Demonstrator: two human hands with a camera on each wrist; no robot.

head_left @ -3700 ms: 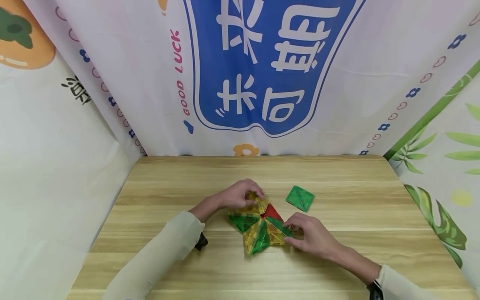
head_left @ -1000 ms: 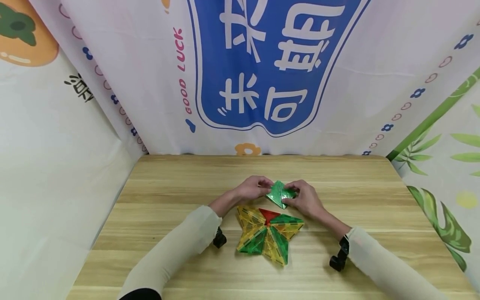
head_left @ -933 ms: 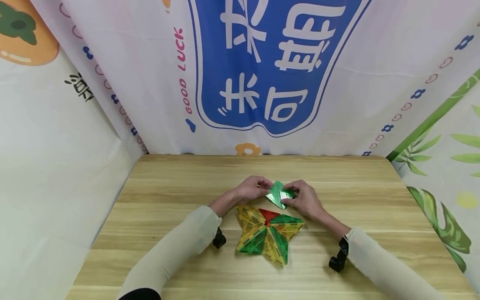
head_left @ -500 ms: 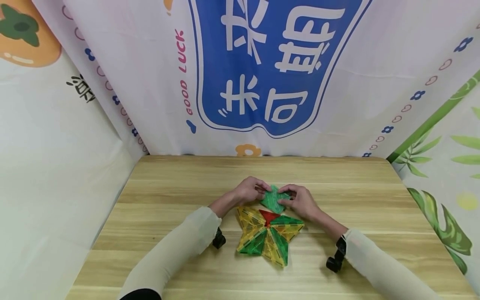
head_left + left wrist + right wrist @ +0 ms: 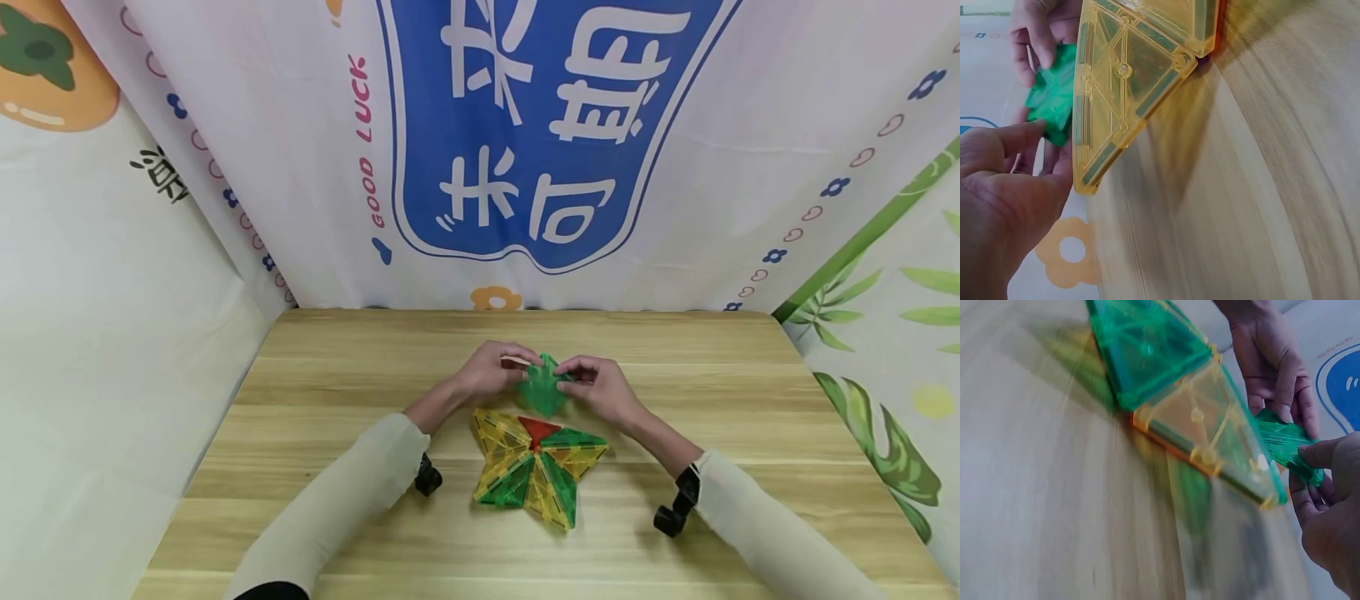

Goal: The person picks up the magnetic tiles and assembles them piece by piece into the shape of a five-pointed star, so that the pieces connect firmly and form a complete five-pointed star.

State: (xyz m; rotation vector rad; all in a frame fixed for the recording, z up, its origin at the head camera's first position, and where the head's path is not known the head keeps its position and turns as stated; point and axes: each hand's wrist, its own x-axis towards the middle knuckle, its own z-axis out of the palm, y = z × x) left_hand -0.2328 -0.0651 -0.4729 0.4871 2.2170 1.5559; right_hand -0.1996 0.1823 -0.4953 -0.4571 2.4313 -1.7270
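Between both hands, behind the star shape in the head view, are green translucent magnetic tiles [image 5: 543, 390]. My left hand [image 5: 489, 372] pinches their left side between thumb and fingers. On the opposite side my right hand [image 5: 603, 390] pinches them the same way. Both wrist views show the green tiles [image 5: 1054, 94] gripped from two sides; how many there are I cannot tell. Just in front, a raised star-shaped build [image 5: 536, 471] of yellow, green and red triangular tiles stands on the table. Its yellow triangle [image 5: 1129, 72] looms close in the left wrist view.
The wooden table [image 5: 360, 367] carries the build. A white printed cloth [image 5: 322, 167] hangs along its back edge, with more cloth at both sides. Black wrist cameras [image 5: 672, 510] sit below the sleeves.
Earlier the hands were at the star build while the green tiles lay at its right. Both hands now hold those tiles behind the build, having turned them and shifted them slightly left.
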